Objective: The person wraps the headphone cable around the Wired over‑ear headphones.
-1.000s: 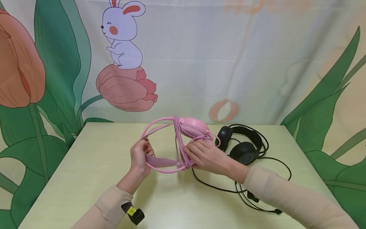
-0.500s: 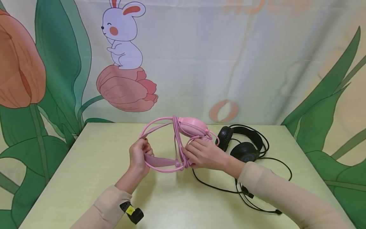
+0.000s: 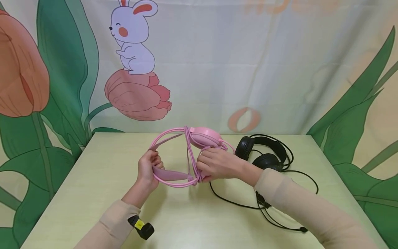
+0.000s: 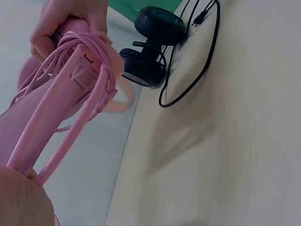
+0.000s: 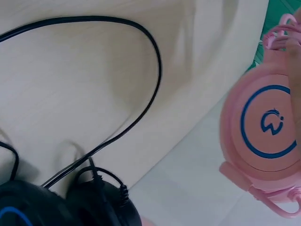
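Pink headphones [image 3: 205,137] are held up over the table, with their pink cable [image 3: 188,148] looped several times around the band and earcups. My left hand [image 3: 149,169] grips the headband at its left end. My right hand [image 3: 217,162] holds the near earcup, fingers curled over it beside the cable loops. In the left wrist view, the cable coils [image 4: 96,47] bunch around the split arms of the band, just below the right hand [image 4: 70,19]. The right wrist view shows the earcup's outer face [image 5: 258,136] with a blue ring and logo.
Black headphones [image 3: 268,161] lie on the table [image 3: 93,193] at the back right, partly behind my right forearm. Their black cable [image 3: 233,204] spreads toward the front. A printed curtain [image 3: 202,69] hangs behind the table. A small black device [image 3: 143,228] is strapped to my left wrist.
Both hands and the pink headphones have shifted slightly left. The right hand's fingers look more bent around the near earcup and cable. The black headphones stay in place.
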A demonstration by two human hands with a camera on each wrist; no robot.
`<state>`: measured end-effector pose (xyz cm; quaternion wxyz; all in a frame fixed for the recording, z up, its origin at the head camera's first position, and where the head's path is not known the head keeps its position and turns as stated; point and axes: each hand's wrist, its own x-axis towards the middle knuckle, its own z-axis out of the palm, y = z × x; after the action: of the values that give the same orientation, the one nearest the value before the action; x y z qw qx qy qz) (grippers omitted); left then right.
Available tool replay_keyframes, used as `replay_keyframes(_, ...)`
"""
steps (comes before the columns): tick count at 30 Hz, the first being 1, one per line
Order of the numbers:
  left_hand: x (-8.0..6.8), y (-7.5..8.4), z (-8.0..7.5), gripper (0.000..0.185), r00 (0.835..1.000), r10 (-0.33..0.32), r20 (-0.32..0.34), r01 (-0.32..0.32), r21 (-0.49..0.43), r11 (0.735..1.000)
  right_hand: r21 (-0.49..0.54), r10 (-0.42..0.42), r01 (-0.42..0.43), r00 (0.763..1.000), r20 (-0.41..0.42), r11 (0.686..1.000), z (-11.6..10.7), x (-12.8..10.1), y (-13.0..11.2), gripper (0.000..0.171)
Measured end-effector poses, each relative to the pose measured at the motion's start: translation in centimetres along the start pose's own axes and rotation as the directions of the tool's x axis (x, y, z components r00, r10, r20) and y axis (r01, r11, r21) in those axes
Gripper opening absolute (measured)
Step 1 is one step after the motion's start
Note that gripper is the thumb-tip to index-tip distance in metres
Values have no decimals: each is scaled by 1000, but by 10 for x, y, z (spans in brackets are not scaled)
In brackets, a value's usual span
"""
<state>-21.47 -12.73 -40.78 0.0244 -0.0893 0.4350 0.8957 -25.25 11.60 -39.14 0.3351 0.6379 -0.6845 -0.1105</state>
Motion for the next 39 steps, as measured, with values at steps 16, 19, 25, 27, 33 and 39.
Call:
replay_keyframes(16,22,-4,-18,10,995,-75,-73,86,165,982,29,16,-18,997,75,999,20,8,-1,40)
replay_keyframes(19,27,-5,-22,9,994,-81,-77,95,212,973,31,20,-22,996,86,999,24,9,0,41)
replay_keyframes(25,36,-6,-29,4,993,-73,-94,98,293,951,34,20,-23,995,94,999,30,12,1,42)
replay_keyframes(27,38,-6,-32,4,992,-76,-97,103,317,943,37,21,-24,995,94,999,32,13,1,42)
replay_keyframes(33,42,-8,-38,11,989,-84,-124,129,418,899,34,16,-19,997,79,999,41,13,1,46)
replay_keyframes(39,43,-13,-44,23,983,-40,-178,131,535,834,-16,17,-16,998,59,1000,53,14,-2,45)
